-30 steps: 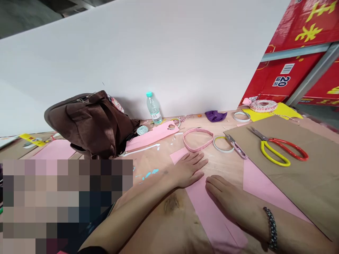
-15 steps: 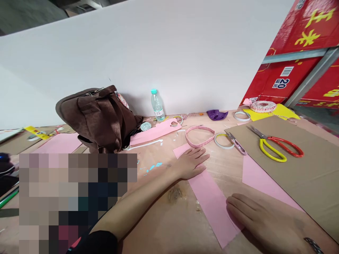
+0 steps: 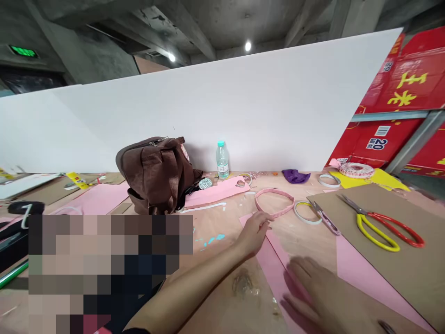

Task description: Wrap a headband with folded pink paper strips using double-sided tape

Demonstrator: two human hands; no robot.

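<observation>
Where pink paper (image 3: 271,264) folds, left hand (image 3: 254,235) curled, hold unclear; right hand (image 3: 317,286) spread, empty

1. Brown fabric backpack (image 3: 156,178) left of clear plastic bottle (image 3: 223,163), both before upright white panel (image 3: 243,111).
2. Red-and-yellow-handled metal scissors (image 3: 365,217) on brown cardboard sheet (image 3: 413,273), right side.
3. Long pink paper strip (image 3: 268,264) under left hand (image 3: 254,233); blurred right hand (image 3: 311,290) probably over it too.
4. Pink looped band (image 3: 284,212) beyond strip.

Left hand (image 3: 254,233) curled, right hand (image 3: 314,290) extended lower, blurred
</observation>
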